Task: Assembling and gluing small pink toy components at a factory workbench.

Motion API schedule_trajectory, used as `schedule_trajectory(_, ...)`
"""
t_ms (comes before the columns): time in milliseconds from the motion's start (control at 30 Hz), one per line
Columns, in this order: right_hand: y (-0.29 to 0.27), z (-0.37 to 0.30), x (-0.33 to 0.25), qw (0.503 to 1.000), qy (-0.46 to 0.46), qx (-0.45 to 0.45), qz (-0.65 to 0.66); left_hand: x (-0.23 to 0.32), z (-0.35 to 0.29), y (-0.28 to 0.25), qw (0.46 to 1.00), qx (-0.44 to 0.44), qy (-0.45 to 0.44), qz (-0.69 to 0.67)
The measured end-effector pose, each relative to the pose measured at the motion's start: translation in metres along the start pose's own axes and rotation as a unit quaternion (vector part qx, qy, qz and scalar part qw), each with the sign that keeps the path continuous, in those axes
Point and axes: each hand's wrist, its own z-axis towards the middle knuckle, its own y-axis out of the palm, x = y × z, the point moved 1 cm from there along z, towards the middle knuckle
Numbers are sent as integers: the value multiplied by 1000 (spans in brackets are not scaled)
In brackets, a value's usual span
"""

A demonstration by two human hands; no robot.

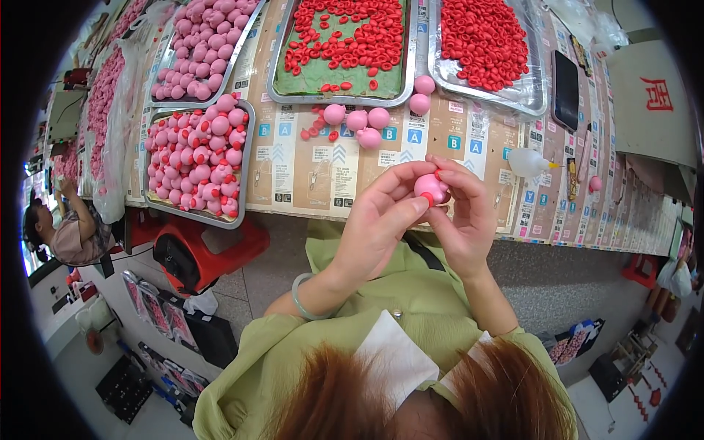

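Observation:
Between my two hands is a small round pink piece point(427, 185) with red parts on it, held above the table's near edge. My left hand point(381, 221) grips it from the left, the thumb close to a red part on its lower side. From the other side my right hand point(469, 218) pinches it, with fingertips by a red part at its top. Just beyond the hands lie several loose pink balls point(357, 119). Beside those, a few small red hollow pieces point(314, 132) are scattered.
Metal trays hold red pieces at the back middle point(345, 100) and back right point(490, 104); another at left point(250, 139) holds pink-and-red pieces. To the right are a phone point(565, 92), a white squeeze bottle point(525, 163) and a yellow cutter point(571, 180). A red stool point(209, 257) stands below the table.

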Motion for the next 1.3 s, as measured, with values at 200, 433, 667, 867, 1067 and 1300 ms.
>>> schedule_trajectory(200,0,1,4,999,-15,30,16,-4,2,0,999,-8,29,32)
schedule_trajectory(433,7,-2,7,997,16,48,60,-7,-3,-2,873,30,245,420)
schedule_trajectory(667,7,-1,6,997,-29,68,29,-5,-1,2,864,26,258,432)
schedule_trajectory(867,9,1,10,992,-101,67,-19,3,-2,3,786,43,358,502)
schedule_trajectory(1067,4,1,5,984,-80,51,-150,6,-1,-2,832,40,280,478)
schedule_trajectory(1300,0,0,6,995,-11,73,-73,80,-20,-97,770,304,405,389)
